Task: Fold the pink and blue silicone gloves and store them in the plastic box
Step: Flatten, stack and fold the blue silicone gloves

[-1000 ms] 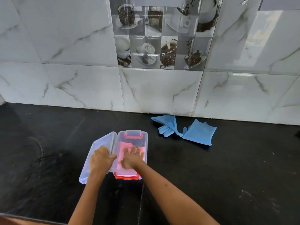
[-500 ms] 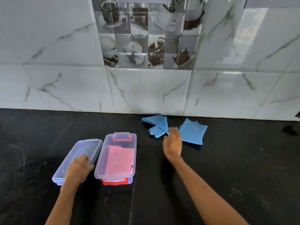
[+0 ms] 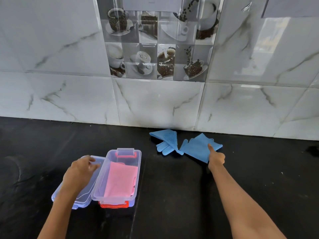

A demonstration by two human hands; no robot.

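The clear plastic box [image 3: 126,156] with red latches stands open on the black counter, and the folded pink glove [image 3: 120,180] lies inside it. The box lid [image 3: 86,195] lies just left of it. My left hand [image 3: 80,173] rests on the lid with its fingers curled over the far edge. Two blue gloves lie near the wall: one [image 3: 168,141] with its fingers pointing toward me, the other [image 3: 196,147] to its right. My right hand [image 3: 215,157] pinches the near right edge of the right blue glove, thumb on top.
The black stone counter [image 3: 172,195] stretches wide on both sides. A white marble-tiled wall [image 3: 155,100] with coffee-picture tiles rises right behind the blue gloves.
My right hand left the pink glove in the box, swung right and took the edge of the right blue glove. My left hand slid from the box's left edge onto the lid.
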